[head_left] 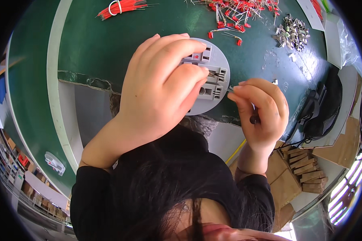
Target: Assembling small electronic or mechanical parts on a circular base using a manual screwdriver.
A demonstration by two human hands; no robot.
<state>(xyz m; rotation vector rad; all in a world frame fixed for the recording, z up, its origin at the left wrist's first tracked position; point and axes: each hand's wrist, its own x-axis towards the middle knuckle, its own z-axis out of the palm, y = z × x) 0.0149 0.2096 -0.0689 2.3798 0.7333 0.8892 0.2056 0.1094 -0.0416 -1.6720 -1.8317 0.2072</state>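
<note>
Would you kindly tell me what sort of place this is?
Probably a small-parts assembly workshop: the green worktable holds loose red components with wire leads and a heap of small silvery pieces, plus a round grey fixture under the left hand.

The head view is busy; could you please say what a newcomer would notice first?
Probably the left hand resting on the round grey fixture, near the centre. Next, the heap of small red wire-legged parts at the top, with shiny metal pieces piled to its right.

The round plate (221, 57) is grey, the tabletop (94, 46) green.
</note>
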